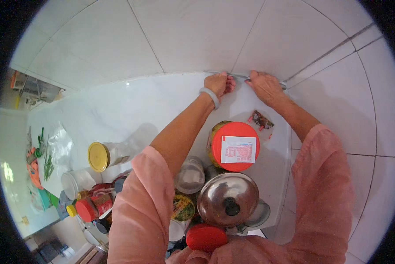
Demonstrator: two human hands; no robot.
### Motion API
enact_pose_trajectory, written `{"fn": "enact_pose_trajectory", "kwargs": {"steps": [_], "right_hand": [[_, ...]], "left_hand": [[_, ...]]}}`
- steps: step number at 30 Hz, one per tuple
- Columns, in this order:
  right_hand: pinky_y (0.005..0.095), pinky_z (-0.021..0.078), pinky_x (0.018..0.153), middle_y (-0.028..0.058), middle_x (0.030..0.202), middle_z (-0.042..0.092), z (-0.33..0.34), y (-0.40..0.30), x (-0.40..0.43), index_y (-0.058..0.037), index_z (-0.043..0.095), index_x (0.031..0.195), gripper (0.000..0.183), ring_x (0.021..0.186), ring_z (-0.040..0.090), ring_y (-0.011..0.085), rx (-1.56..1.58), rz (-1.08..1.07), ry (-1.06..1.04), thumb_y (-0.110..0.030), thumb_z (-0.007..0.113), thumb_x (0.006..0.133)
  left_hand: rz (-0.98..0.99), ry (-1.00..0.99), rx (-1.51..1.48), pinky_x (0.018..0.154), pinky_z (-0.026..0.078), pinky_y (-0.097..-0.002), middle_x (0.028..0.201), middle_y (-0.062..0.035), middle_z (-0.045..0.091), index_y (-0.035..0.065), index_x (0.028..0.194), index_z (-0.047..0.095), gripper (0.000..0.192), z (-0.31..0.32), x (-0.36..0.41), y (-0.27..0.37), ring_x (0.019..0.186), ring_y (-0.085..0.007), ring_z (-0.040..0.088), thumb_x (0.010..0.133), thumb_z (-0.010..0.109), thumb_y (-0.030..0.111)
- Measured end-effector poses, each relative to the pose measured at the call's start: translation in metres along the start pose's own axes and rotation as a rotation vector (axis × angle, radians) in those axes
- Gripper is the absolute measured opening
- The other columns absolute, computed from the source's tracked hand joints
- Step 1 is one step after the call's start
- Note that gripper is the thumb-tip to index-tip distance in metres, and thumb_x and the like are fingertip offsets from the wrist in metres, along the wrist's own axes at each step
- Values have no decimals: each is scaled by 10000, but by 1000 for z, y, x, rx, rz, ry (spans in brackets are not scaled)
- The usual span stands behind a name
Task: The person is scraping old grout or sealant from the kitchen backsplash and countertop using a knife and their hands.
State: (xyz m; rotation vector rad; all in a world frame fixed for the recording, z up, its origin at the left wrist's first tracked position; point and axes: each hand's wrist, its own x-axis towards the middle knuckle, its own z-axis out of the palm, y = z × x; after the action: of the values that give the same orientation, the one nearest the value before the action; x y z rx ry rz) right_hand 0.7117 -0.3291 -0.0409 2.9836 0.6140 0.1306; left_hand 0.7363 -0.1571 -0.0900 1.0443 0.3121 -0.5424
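Both hands are at the back edge of a white marbled countertop (pixel 144 95), where it meets the tiled wall (pixel 197 36). My left hand (pixel 219 84), with a pale bangle (pixel 210 97) at the wrist, has its thumb and fingertips on a thin grey strip (pixel 238 76) along the joint. My right hand (pixel 265 86) pinches that strip nearer the corner; a curled grey end (pixel 283 86) shows beyond it. Below the hands lie a small clear packet with dark contents (pixel 261 120) and a jar with a red lid (pixel 240 147), a white printed sachet on top.
A metal pot lid (pixel 229 198), a yellow-lidded jar (pixel 99 157), red-lidded jars (pixel 85 210) and other containers crowd the near side. Green stems (pixel 48 165) and a clear plastic bag (pixel 61 142) lie at the left. A side wall (pixel 336 125) bounds the counter on the right.
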Motion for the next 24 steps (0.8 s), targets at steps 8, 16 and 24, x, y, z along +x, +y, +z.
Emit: {"fn": "enact_pose_trajectory", "kwargs": {"steps": [8,16,24], "right_hand": [[428,489,628,180,760,618,6,7,-2,-10,508,843,282,721,623,336,4,42,-15,-291,510,856],[411,487,647,168,756,611,0,9,-8,-9,496,840,293,743,618,322,15,77,-20,-300,514,860],[427,489,640,169,773,623,7,12,-8,-13,540,850,277,755,625,325,60,98,-41,-289,512,854]], "left_hand": [[-76,-36,111,532,486,-271,725,-101,576,-22,872,545,332,9,5,2,583,-175,538,954,366,246],[-34,3,161,469,479,-284,642,-100,576,-5,781,551,391,12,6,-4,494,-165,528,949,309,251],[-75,71,272,433,458,-287,629,-85,577,2,750,546,353,18,14,-3,459,-163,512,925,333,223]]}}
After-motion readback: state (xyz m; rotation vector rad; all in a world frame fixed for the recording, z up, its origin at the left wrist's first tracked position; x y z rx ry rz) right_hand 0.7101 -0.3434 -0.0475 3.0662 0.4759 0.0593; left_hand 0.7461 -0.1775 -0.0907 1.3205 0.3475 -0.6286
